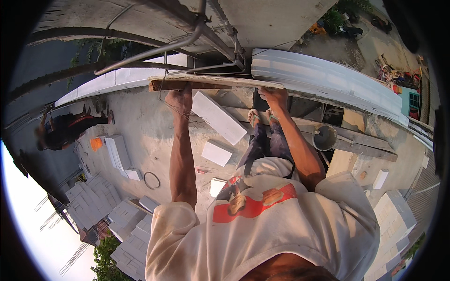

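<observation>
A long, thin wooden board [248,83] lies crosswise in front of me against the low white block wall [323,75]. My left hand [179,99] is closed at its left part, where a thicker brown wood strip [206,86] runs along the near side. Closer to the board's right end, my right hand [274,98] is closed on its near edge, with the fingertips partly hidden. Thin wire or string hangs by my left hand. A bent metal pipe [154,56] passes just beyond the board.
Loose white blocks [220,118] lie on the concrete floor, with stacked blocks [93,199] at left and more [393,215] at right. A bucket [324,137] stands by planks [365,149] near an opening beside my feet. Another person [70,129] is at far left.
</observation>
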Demonstrator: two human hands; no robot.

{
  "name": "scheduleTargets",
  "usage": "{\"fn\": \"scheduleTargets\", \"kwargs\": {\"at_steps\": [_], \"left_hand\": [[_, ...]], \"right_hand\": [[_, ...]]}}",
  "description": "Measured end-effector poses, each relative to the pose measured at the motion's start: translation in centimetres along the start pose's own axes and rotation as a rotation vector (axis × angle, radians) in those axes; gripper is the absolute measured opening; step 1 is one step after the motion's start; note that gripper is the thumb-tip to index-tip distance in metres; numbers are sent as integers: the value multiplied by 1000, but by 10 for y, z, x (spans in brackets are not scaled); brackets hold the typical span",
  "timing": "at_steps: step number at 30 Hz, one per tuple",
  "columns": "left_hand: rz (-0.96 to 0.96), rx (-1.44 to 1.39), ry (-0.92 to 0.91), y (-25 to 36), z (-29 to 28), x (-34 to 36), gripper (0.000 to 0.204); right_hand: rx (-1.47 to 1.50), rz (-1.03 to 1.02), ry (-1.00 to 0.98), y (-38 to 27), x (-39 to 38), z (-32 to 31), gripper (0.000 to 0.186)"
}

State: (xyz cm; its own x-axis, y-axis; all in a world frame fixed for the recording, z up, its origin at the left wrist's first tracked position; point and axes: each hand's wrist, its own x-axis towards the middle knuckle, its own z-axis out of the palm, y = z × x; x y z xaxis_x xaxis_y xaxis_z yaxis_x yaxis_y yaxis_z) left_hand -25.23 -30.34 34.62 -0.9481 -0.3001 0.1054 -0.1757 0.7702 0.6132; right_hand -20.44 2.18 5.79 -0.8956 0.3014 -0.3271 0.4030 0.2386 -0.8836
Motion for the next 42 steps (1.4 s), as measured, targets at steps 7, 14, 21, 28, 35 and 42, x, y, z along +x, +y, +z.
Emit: {"fn": "scheduleTargets", "kwargs": {"at_steps": [7,14,21,28,35,42], "left_hand": [[-54,-38,-2,-19,11,-20,42],[-155,69,-75,-47,4,-12,45],[-63,-43,-136,-41,10,4,37],[-143,-48,-61,-44,-21,-14,30],[-73,-19,19,-68,8,-12,30],[-139,-93,11,-53,9,-36,26]], "right_hand": [[-224,-564,183,-41,-16,9,13],[-437,-391,12,-95,-37,-22,34],[-586,-525,-149,-40,-9,-25,36],[-469,-533,-209,-141,-43,-60,28],[-462,-581,-263,-126,-33,-47,32],[-598,-327,-265,-112,-48,-68,33]]}}
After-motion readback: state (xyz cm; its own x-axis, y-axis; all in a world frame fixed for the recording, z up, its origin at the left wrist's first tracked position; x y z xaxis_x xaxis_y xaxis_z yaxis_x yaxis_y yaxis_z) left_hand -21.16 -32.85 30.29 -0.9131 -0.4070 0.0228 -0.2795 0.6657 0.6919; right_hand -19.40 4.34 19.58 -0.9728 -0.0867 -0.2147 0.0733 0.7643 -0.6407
